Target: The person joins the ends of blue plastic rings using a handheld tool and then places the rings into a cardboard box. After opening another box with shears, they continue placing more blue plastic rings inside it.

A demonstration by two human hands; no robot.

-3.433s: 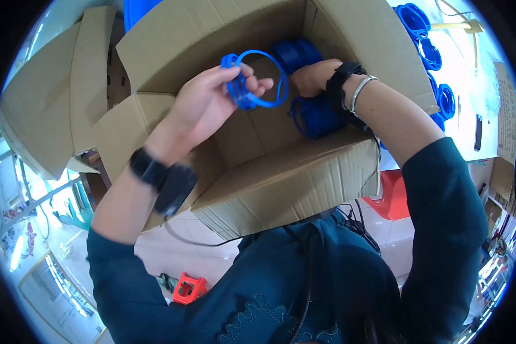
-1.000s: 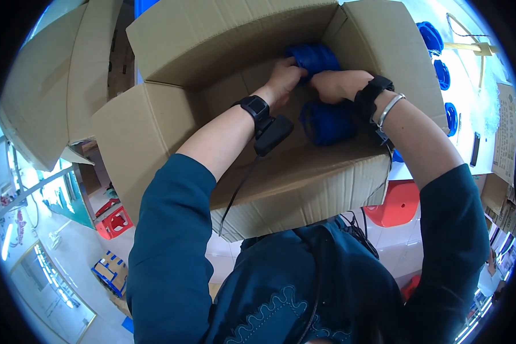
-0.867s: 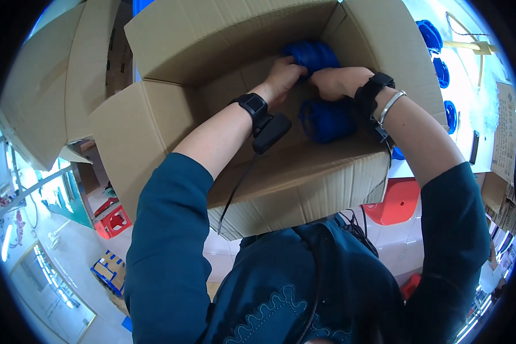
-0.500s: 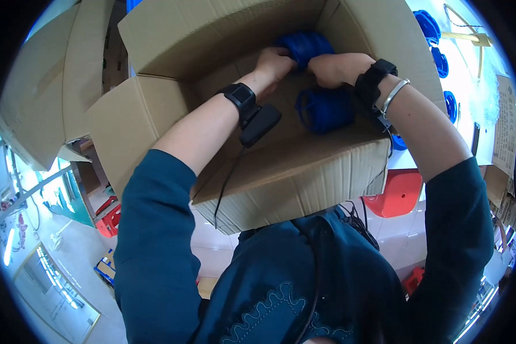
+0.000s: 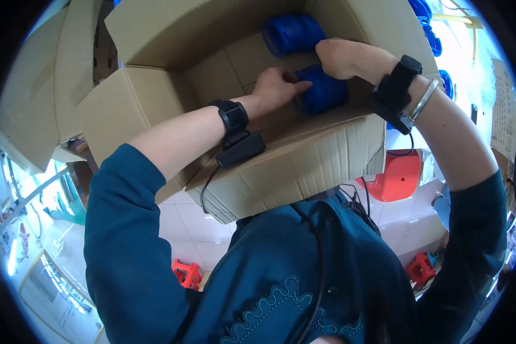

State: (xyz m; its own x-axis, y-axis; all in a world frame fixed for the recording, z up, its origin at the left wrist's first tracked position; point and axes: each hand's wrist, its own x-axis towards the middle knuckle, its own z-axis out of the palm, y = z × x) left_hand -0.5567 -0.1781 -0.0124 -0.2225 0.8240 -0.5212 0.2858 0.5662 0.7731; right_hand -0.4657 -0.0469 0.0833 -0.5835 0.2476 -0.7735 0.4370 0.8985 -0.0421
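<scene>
Two hollow blue plastic-looking cylinders lie on their sides in an open cardboard box [image 5: 226,71]; their exact kind does not show. My left hand [image 5: 274,89] is closed at the left end of the near blue cylinder [image 5: 327,94], thumb over its rim and the other fingers partly hidden. Against that cylinder's upper right side, my right hand [image 5: 338,59] is curled, its fingertips out of sight. Just beyond my hands rests the far blue cylinder [image 5: 295,34], its round opening turned left.
The near box flap [image 5: 292,172] folds outward toward my body. More blue round parts [image 5: 446,85] are on the white table at right. A red stool [image 5: 397,178] stands below it. Another cardboard box [image 5: 37,86] is at left. Thin cables hang from both wrist straps.
Both hands have left the far cylinder and come back to the near one. The far cylinder stays lying in the box. The whole box appears slightly higher in view.
</scene>
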